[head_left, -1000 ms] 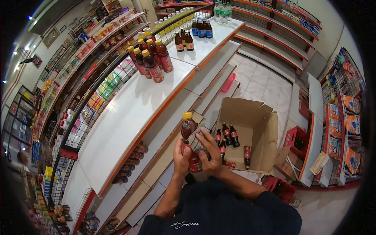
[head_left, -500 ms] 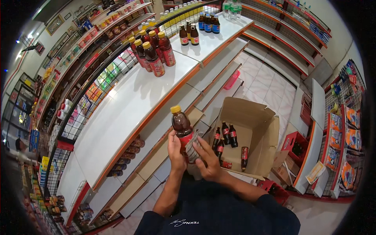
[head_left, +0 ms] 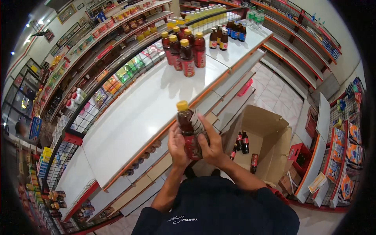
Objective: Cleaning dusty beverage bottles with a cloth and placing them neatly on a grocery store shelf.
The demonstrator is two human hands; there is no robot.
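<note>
Upright in front of me is a bottle of dark drink [head_left: 185, 121] with a yellow cap and a red label. My left hand [head_left: 178, 148] is closed round its left side. My right hand [head_left: 212, 141] presses a crumpled grey striped cloth [head_left: 197, 124] against the bottle's upper right side. Several matching yellow-capped bottles [head_left: 188, 62] stand grouped on the white shelf top [head_left: 129, 121] beyond my hands. To the right, an open cardboard box [head_left: 264, 119] contains several small dark bottles [head_left: 245, 143], some upright; my right forearm hides part of its inside.
Small brown bottles [head_left: 223, 41] and blue-labelled bottles [head_left: 235, 31] stand farther along the shelf top. A black wire mesh [head_left: 103, 84] edges its back. Lower tiers hold cans [head_left: 135, 166]. A red crate [head_left: 299, 154] sits right of the box, near hanging orange packets [head_left: 346, 186].
My view has shifted left, so the shelf and box appear farther right. The cloth has moved up the held bottle to its upper part, with my right hand.
</note>
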